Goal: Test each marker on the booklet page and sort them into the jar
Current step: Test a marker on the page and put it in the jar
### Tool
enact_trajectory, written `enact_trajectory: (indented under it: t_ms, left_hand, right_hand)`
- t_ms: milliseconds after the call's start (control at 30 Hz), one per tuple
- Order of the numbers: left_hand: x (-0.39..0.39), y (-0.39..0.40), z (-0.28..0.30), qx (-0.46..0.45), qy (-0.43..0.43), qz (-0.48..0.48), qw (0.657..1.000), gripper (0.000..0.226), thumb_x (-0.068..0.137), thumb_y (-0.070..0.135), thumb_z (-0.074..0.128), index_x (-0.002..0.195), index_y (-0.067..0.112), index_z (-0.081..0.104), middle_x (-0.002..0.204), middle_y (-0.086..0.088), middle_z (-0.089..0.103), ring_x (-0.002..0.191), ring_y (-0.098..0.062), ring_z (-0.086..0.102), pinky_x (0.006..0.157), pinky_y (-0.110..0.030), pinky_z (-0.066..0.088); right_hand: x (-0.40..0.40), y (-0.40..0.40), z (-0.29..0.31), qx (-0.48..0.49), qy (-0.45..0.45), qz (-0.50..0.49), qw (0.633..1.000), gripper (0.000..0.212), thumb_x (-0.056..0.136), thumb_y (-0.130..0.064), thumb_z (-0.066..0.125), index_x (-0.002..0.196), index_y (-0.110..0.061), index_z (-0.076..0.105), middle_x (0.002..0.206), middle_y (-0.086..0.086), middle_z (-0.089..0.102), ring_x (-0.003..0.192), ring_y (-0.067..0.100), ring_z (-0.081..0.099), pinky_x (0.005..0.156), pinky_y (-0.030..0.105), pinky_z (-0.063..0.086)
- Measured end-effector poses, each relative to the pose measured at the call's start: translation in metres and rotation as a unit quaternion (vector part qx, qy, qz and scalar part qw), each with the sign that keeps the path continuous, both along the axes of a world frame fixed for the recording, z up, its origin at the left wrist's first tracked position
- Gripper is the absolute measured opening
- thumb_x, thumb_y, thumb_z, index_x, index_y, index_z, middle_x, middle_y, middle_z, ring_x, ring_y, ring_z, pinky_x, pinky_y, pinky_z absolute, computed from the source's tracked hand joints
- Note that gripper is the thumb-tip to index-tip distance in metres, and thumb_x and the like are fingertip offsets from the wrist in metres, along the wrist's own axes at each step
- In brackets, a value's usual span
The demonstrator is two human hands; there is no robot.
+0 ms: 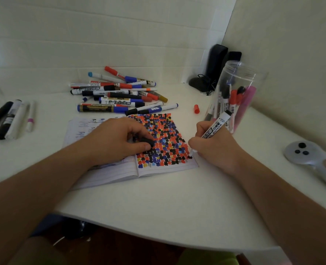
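A white table filled the frame, tucked into a corner of pale panelled walls. At centre lay the open booklet, its right-hand page crowded with red, black, blue and yellow dabs. And there was the right hand, fingers wrapped round a white-barrelled marker, tip down at the page's lower right edge, touching a dark dab there. The left hand pressed on the booklet across the fold, thumb and fingers pinching a black cap (a small dark piece, partly hidden by the fingers).

Just right of the booklet, in the upper right of the frame, stood the clear jar, open-topped, with several markers already upright inside, red and black caps showing, plus a pink one. A loose red cap sat on the table between jar and page. Above the booklet, at upper centre, sprawled a pile of markers, red, blue, black and gold. At far left lay a short row of markers, side by side. Behind the jar, dark objects leaned in the corner. At the right edge rested a pale grey handheld device with dark buttons.
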State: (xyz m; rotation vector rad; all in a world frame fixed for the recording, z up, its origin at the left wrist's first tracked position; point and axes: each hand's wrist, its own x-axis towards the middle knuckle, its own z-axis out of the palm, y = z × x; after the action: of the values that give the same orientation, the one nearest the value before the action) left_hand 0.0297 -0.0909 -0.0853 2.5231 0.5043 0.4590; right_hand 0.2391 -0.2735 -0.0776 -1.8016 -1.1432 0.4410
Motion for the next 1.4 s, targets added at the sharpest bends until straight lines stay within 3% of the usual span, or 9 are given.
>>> enact_trajectory:
  t_ms: [200, 400, 533, 633, 833, 933, 1033, 1200, 1400]
  left_hand:
    - [0.0, 0.0, 0.0, 0.002, 0.005, 0.0, 1.0, 0.022, 0.085, 0.048, 0.076, 0.107, 0.049, 0.073, 0.098, 0.024, 0.065, 0.089, 0.013, 0.054, 0.07, -0.02, 0.041]
    - [-0.001, 0.0, 0.0, -0.002, -0.002, 0.001, 1.0, 0.019, 0.084, 0.048, 0.076, 0.102, 0.052, 0.072, 0.097, 0.024, 0.065, 0.09, 0.01, 0.055, 0.074, -0.024, 0.047]
    - [-0.002, 0.0, 0.0, -0.001, -0.001, -0.001, 1.0, 0.021, 0.083, 0.051, 0.075, 0.104, 0.052, 0.072, 0.099, 0.024, 0.066, 0.09, 0.006, 0.057, 0.078, -0.027, 0.052]
    - [-0.002, -0.001, 0.001, -0.002, -0.009, -0.003, 1.0, 0.019, 0.084, 0.049, 0.075, 0.1, 0.056, 0.069, 0.097, 0.024, 0.066, 0.09, 0.006, 0.057, 0.076, -0.026, 0.05]
    - [-0.003, -0.003, 0.003, -0.015, -0.006, 0.009, 1.0, 0.019, 0.088, 0.05, 0.069, 0.105, 0.058, 0.068, 0.098, 0.028, 0.066, 0.092, 0.008, 0.059, 0.081, -0.023, 0.05]
    - [-0.003, -0.003, 0.003, -0.048, -0.031, 0.027, 0.998, 0.02, 0.091, 0.046, 0.069, 0.108, 0.053, 0.072, 0.095, 0.029, 0.068, 0.093, 0.009, 0.062, 0.083, -0.02, 0.049]
    - [-0.004, -0.004, 0.004, -0.062, -0.035, 0.029, 0.997, 0.023, 0.093, 0.044, 0.065, 0.115, 0.047, 0.072, 0.096, 0.032, 0.068, 0.095, 0.014, 0.061, 0.082, -0.017, 0.047]
    - [-0.004, -0.004, 0.005, -0.059, -0.039, 0.028, 0.997, 0.022, 0.092, 0.046, 0.065, 0.113, 0.048, 0.072, 0.091, 0.037, 0.066, 0.094, 0.016, 0.061, 0.081, -0.014, 0.046]
    - [-0.004, -0.005, 0.005, -0.061, -0.038, 0.018, 0.997, 0.046, 0.076, 0.064, 0.055, 0.115, 0.047, 0.073, 0.095, 0.034, 0.069, 0.095, 0.015, 0.062, 0.083, -0.015, 0.046]
  right_hand:
    - [-0.002, 0.0, -0.002, -0.021, -0.049, 0.005, 0.999, 0.041, 0.076, -0.007, 0.071, 0.058, -0.018, 0.036, 0.056, 0.004, 0.037, 0.052, 0.013, 0.034, 0.049, 0.027, 0.03]
    - [-0.004, 0.0, 0.003, -0.027, -0.012, 0.022, 0.999, 0.043, 0.076, -0.002, 0.069, 0.054, -0.019, 0.036, 0.054, 0.003, 0.036, 0.049, 0.014, 0.033, 0.046, 0.024, 0.03]
    - [0.009, -0.001, 0.005, 0.08, 0.246, -0.027, 0.966, 0.041, 0.086, -0.005, 0.07, 0.062, -0.021, 0.042, 0.054, 0.004, 0.034, 0.041, 0.016, 0.025, 0.041, 0.019, 0.023]
    - [0.016, -0.002, 0.006, 0.105, 0.308, -0.007, 0.946, 0.037, 0.093, -0.009, 0.071, 0.068, -0.018, 0.047, 0.052, 0.005, 0.032, 0.041, 0.016, 0.019, 0.039, 0.018, 0.02]
    - [0.009, -0.008, 0.012, 0.102, 0.307, 0.08, 0.943, 0.012, 0.092, -0.021, 0.07, 0.08, -0.017, 0.068, 0.062, 0.004, 0.05, 0.054, 0.017, 0.038, 0.044, 0.022, 0.029]
    - [0.01, -0.011, 0.015, 0.086, 0.333, 0.119, 0.932, 0.03, 0.093, -0.03, 0.054, 0.094, -0.011, 0.077, 0.071, 0.009, 0.064, 0.064, 0.02, 0.048, 0.052, 0.024, 0.038]
    - [0.007, -0.008, 0.012, 0.076, 0.312, 0.115, 0.94, 0.032, 0.087, -0.025, 0.052, 0.102, -0.01, 0.075, 0.074, 0.018, 0.067, 0.067, 0.022, 0.052, 0.054, 0.024, 0.043]
    - [0.002, -0.003, 0.007, 0.087, 0.269, 0.116, 0.952, 0.005, 0.085, -0.015, 0.059, 0.087, -0.013, 0.063, 0.073, 0.02, 0.069, 0.06, 0.026, 0.044, 0.053, 0.029, 0.035]
    - [0.0, -0.003, 0.007, 0.083, 0.229, 0.115, 0.963, 0.01, 0.088, -0.017, 0.065, 0.092, -0.009, 0.069, 0.082, 0.025, 0.071, 0.054, 0.024, 0.048, 0.052, 0.029, 0.037]
